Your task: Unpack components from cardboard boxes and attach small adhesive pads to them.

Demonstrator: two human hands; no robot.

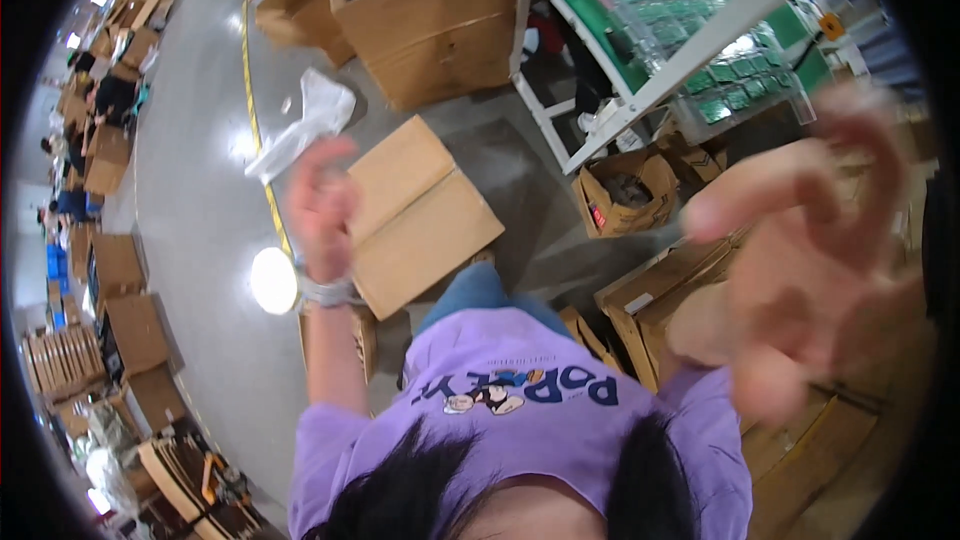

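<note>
My left hand (325, 205) is raised beside a closed cardboard box (420, 215), with a wristband on its wrist. Motion blurs its fingers, but they look loosely apart with nothing seen between them. Beyond that hand a crumpled white plastic bag (318, 105) lies on the floor. Large and blurred, my right hand (810, 260) is held up close at the right. Its fingers are spread and bent, and no object shows in it. The brown box stands in front of my knees; neither hand clearly touches it.
A tall open carton (430, 35) stands ahead. To its right is a white-framed bench (640, 100) with clear trays of green boards (735, 80). A small open carton (628, 195) sits below. Flattened cardboard (665, 300) lies at my right; a yellow floor line (252, 90) runs left.
</note>
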